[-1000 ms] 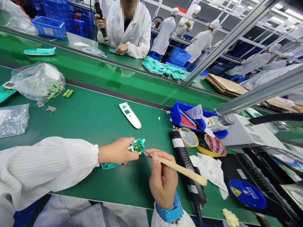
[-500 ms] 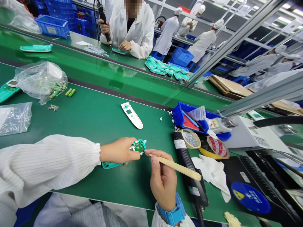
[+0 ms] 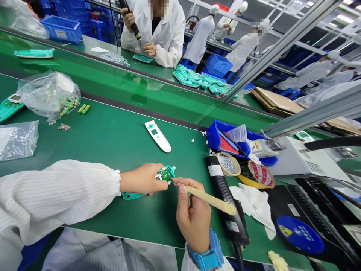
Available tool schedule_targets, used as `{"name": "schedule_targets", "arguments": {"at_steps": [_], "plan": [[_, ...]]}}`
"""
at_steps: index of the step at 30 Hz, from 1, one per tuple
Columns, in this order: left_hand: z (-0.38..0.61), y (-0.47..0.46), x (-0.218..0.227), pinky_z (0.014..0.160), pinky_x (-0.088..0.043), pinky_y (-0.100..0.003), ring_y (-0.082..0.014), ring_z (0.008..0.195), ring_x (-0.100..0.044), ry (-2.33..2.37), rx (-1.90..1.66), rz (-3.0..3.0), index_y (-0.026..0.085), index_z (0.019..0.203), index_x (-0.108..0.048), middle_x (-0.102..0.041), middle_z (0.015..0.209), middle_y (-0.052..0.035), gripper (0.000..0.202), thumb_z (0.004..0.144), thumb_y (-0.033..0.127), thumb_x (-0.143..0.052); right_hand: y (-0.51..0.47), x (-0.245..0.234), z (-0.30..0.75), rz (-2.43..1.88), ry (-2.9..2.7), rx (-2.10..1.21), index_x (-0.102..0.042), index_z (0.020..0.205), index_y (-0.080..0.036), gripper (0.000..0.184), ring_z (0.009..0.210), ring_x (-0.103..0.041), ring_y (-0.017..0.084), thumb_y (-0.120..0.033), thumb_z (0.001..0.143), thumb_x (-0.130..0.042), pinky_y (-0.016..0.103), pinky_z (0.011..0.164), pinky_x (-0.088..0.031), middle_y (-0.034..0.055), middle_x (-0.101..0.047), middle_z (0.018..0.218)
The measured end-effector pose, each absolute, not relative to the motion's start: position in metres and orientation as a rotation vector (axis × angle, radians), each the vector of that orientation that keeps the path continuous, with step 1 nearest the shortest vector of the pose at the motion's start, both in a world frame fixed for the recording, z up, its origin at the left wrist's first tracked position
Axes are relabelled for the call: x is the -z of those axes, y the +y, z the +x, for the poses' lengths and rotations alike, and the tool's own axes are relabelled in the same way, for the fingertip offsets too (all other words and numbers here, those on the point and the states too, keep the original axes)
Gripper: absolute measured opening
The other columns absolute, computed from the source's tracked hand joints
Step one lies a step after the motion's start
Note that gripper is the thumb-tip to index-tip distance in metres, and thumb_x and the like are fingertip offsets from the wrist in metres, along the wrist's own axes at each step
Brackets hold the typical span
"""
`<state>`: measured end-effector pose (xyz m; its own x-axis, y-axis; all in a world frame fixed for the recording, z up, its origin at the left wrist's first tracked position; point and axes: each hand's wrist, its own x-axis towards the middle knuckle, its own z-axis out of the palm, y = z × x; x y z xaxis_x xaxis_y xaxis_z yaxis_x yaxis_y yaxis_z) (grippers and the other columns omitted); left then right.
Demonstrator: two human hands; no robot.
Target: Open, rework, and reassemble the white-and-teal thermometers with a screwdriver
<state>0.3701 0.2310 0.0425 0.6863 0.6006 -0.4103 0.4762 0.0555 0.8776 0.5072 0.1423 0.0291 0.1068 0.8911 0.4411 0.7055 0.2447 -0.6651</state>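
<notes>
My left hand point(image 3: 142, 179) is closed on a teal device half-shell point(image 3: 132, 195) lying on the green table, pressing it down; a small green circuit board point(image 3: 166, 174) sits in its upper end. My right hand point(image 3: 193, 214) pinches a tan wooden stick point(image 3: 211, 200), its tip touching the shell beside the circuit board. A white front cover point(image 3: 158, 136) with a small window lies flat on the table beyond both hands.
A black electric screwdriver point(image 3: 225, 201) lies right of my hand, beside a white cloth point(image 3: 254, 205), a cup of screws point(image 3: 228, 164), tape rolls point(image 3: 258, 175) and a blue bin point(image 3: 217, 137). Plastic bags point(image 3: 47, 94) sit at left. A person across the conveyor point(image 3: 113, 84) drives screws.
My hands stay almost still on the shell. The stick has tilted slightly. The person across the belt has raised the screwdriver and moved it over the part.
</notes>
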Motion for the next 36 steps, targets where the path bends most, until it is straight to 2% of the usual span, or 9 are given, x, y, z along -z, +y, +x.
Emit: {"name": "schedule_targets", "arguments": {"at_steps": [10,16,22,25,32,36], "plan": [[0.370,0.230,-0.039,0.039,-0.039,-0.020,-0.0120,0.044,-0.051,0.878,-0.121,1.613,0.020,0.072,-0.040,-0.046,0.058,0.0044,0.014,0.067,0.030,-0.048,0.140,-0.017,0.506,-1.553,-1.556,-0.267,-0.053,0.089,-0.019,0.014,0.078,-0.058,0.018,-0.019,0.086,-0.040,0.033,0.068,-0.048,0.0057,-0.057,0.086],[0.369,0.234,-0.044,0.040,-0.039,-0.020,-0.0116,0.045,-0.051,0.814,-0.051,1.609,0.019,0.075,-0.042,-0.048,0.060,0.0042,0.013,0.070,0.031,-0.047,0.139,-0.035,0.512,-1.477,-1.410,-0.562,-0.054,0.087,-0.019,0.014,0.076,-0.058,0.017,-0.025,0.087,-0.041,0.033,0.067,-0.050,0.0058,-0.057,0.085],[0.367,0.237,-0.049,0.037,-0.033,-0.017,-0.0097,0.047,-0.050,0.776,-0.067,1.438,0.019,0.071,-0.042,-0.044,0.067,0.0027,0.023,0.077,0.041,-0.036,0.150,-0.044,0.503,-1.387,-1.266,-0.537,-0.056,0.090,-0.020,0.013,0.076,-0.059,0.015,-0.025,0.087,-0.044,0.030,0.069,-0.051,0.0045,-0.059,0.087],[0.365,0.239,-0.047,0.035,-0.032,-0.019,-0.0090,0.040,-0.047,0.762,-0.063,1.368,0.020,0.072,-0.041,-0.044,0.068,0.0031,0.023,0.079,0.040,-0.034,0.156,-0.039,0.501,-1.369,-1.275,-0.564,-0.056,0.089,-0.020,0.012,0.077,-0.059,0.014,-0.025,0.086,-0.045,0.030,0.069,-0.051,0.0038,-0.059,0.086],[0.366,0.240,-0.045,0.035,-0.034,-0.021,-0.0108,0.039,-0.046,0.768,-0.041,1.381,0.020,0.076,-0.043,-0.047,0.064,0.0024,0.024,0.080,0.039,-0.030,0.159,-0.035,0.502,-1.353,-1.293,-0.567,-0.056,0.088,-0.022,0.011,0.076,-0.058,0.013,-0.022,0.087,-0.045,0.027,0.068,-0.049,0.0022,-0.059,0.086],[0.367,0.239,-0.046,0.035,-0.036,-0.020,-0.0087,0.040,-0.046,0.767,-0.053,1.493,0.019,0.071,-0.041,-0.044,0.070,0.0018,0.024,0.080,0.038,-0.029,0.160,-0.034,0.503,-1.369,-1.342,-0.555,-0.056,0.088,-0.022,0.011,0.078,-0.057,0.013,-0.022,0.087,-0.045,0.028,0.069,-0.047,0.0022,-0.059,0.087]]}}
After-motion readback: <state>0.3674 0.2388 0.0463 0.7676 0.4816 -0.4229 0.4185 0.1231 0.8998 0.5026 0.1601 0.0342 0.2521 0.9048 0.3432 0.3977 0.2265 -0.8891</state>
